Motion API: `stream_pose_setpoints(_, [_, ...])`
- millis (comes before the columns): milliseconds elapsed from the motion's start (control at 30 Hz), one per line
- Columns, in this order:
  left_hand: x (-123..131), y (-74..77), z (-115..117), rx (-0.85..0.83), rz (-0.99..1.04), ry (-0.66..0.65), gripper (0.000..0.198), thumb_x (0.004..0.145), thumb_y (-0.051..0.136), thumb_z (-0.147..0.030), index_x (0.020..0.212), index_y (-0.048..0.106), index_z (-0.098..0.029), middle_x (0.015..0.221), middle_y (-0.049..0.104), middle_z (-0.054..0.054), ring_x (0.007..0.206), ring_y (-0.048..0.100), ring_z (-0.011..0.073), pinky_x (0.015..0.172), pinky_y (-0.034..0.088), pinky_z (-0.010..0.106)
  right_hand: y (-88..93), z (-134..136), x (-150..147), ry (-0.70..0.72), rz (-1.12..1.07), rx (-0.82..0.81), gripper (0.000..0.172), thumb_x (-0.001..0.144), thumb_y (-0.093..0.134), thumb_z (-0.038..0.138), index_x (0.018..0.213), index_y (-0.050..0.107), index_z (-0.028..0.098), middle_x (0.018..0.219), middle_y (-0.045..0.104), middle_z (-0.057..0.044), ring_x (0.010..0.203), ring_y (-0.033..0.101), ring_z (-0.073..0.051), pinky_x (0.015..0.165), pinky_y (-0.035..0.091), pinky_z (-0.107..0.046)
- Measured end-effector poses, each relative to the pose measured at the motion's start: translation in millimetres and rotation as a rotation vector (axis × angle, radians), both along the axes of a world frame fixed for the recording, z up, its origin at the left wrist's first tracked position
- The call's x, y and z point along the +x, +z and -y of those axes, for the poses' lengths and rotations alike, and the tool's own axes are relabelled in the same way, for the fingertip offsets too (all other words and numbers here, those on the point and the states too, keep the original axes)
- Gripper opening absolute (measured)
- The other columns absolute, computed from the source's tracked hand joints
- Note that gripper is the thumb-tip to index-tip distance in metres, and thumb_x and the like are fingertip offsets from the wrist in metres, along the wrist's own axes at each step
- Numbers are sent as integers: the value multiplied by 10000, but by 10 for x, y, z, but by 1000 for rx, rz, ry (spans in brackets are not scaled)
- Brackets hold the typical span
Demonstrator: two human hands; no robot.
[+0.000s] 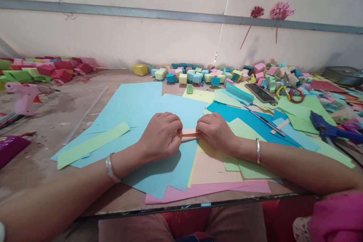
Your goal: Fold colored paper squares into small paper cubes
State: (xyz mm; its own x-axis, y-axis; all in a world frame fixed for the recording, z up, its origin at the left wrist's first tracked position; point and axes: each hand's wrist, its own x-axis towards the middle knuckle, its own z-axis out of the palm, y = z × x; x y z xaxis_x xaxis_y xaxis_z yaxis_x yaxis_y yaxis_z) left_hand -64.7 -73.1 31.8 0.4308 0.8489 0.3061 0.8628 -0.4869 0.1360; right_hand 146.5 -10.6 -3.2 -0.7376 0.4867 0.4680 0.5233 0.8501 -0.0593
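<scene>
The left hand (163,134) and right hand (214,130) are gripping a peach paper strip (189,135) between them, apparently creasing it; continuing requires aligned edges.

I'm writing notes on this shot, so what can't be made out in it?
Head view: the ends of the paper strip, hidden by the left hand and the right hand.
Head view: the rest of the purple thing, cut off by the left edge.
Head view: any marking on the phone, too small and blurred.
</scene>
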Motion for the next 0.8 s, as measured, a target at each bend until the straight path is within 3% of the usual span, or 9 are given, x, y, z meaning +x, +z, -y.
stream_pose_setpoints(133, [27, 10, 37, 18, -90, -11, 172, 797, 589, -349, 852, 605, -186, 871, 661, 87, 826, 573, 259, 744, 376, 396, -10, -4, 12, 9, 29, -28, 230, 893, 496, 115, 727, 649, 160, 762, 651, -52, 696, 494, -147, 632, 259, -298])
stream_pose_setpoints(200, [31, -6, 31, 21, -107, -17, 128, 843, 541, -295, 840, 615, -191, 870, 674, 80, 829, 584, 247, 743, 373, 390, 1, 12, 23, 25, 41, -38, 233, 887, 489, 108, 729, 652, 159, 738, 642, -52, 677, 485, -146, 619, 260, -298])
stream_pose_setpoints(333, [23, -43, 20, 50, -115, -14, 221, 905, 436, -211, 788, 622, -185, 873, 688, 75, 845, 604, 232, 770, 386, 396, 52, 87, 45, 67, 111, -19, 199, 903, 528, 184, 752, 654, 151, 725, 643, -64, 712, 518, -165, 631, 281, -306])
stream_pose_setpoints(467, [3, -79, -6, 59, -2, -13, 193, 914, 463, -234, 815, 623, -189, 931, 687, 72, 910, 604, 239, 830, 413, 424, 90, 120, 56, 45, 183, 58, 241, 915, 493, 154, 730, 646, 141, 713, 642, -81, 670, 527, -163, 614, 308, -311])
stream_pose_setpoints(533, [-6, -84, -37, 87, 228, 72, 143, 867, 576, -315, 933, 610, -192, 1068, 654, 88, 1034, 577, 257, 886, 437, 429, 100, 103, 65, 10, 122, 82, 281, 923, 438, 116, 738, 647, 149, 719, 642, -81, 656, 533, -159, 606, 338, -308])
stream_pose_setpoints(600, [-2, -72, -65, 52, 595, 221, 378, 781, 687, -396, 1066, 558, -183, 1169, 601, 108, 1102, 556, 266, 892, 476, 418, 115, 80, 81, -16, 6, 121, 293, 947, 405, 143, 801, 658, 161, 794, 665, -92, 717, 573, -173, 637, 391, -311])
stream_pose_setpoints(667, [28, -55, -68, -158, 988, 294, 513, 746, 717, -462, 1119, 520, -170, 1156, 602, 110, 1068, 587, 253, 874, 506, 409, 138, 67, 101, 6, -99, 198, 270, 967, 401, 185, 903, 663, 175, 921, 690, -107, 824, 610, -193, 696, 438, -326])
stream_pose_setpoints(700, [55, -51, -57, -320, 1158, 272, 513, 761, 700, -494, 1113, 523, -165, 1118, 624, 102, 1037, 609, 244, 884, 508, 416, 151, 69, 111, 32, -135, 250, 249, 969, 412, 199, 951, 660, 181, 981, 695, -113, 870, 620, -202, 717, 452, -337])
stream_pose_setpoints(800, [170, -83, 23, -727, 1488, 3, 463, 819, 627, -557, 1020, 594, -141, 1100, 664, 120, 1103, 604, 246, 1025, 435, 431, 189, 108, 134, 123, -161, 441, 225, 956, 443, 192, 1067, 638, 189, 1107, 688, -131, 941, 627, -224, 703, 465, -361])
